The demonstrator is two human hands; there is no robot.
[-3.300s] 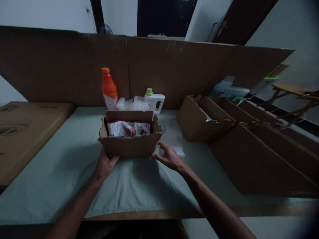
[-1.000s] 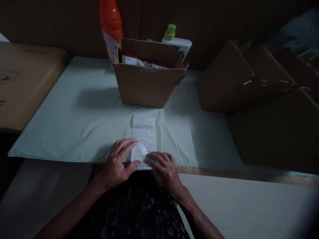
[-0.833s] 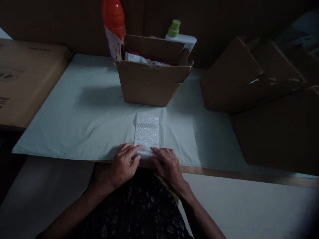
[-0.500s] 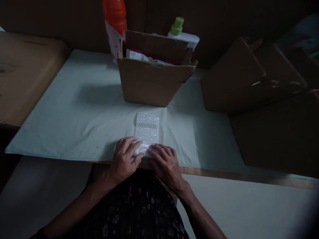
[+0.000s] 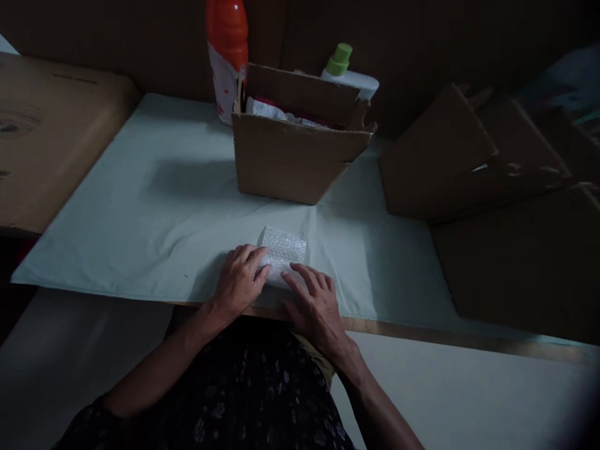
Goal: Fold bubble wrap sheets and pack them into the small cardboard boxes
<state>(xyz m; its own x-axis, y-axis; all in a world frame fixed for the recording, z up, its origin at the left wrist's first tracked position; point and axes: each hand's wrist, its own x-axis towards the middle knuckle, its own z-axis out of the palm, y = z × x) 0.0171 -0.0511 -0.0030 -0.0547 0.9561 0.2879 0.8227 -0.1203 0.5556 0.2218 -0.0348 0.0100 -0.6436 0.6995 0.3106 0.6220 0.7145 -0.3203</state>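
Observation:
A small piece of clear bubble wrap (image 5: 285,245) lies near the front edge of the cloth-covered table, its near part folded over. At its left side is my left hand (image 5: 241,275), with thumb and fingers closed on the wrap's edge. My right hand (image 5: 316,303) is at the lower right of the wrap, its fingers apart and the fingertips over or on the near part. Whether those fingertips press on it I cannot tell. Anything inside the wrap is hidden.
Behind the wrap stands an open cardboard box (image 5: 290,159) with packets inside. An orange-topped bottle (image 5: 227,56) and a white bottle with a green cap (image 5: 340,59) are behind it. More cardboard boxes (image 5: 435,156) stand at the right, and a large carton (image 5: 60,137) at the left.
The bubble wrap's visible flat part has become shorter, with its near end folded away from me. Both hands have shifted slightly forward, and the right fingers have spread. The view has tilted a little.

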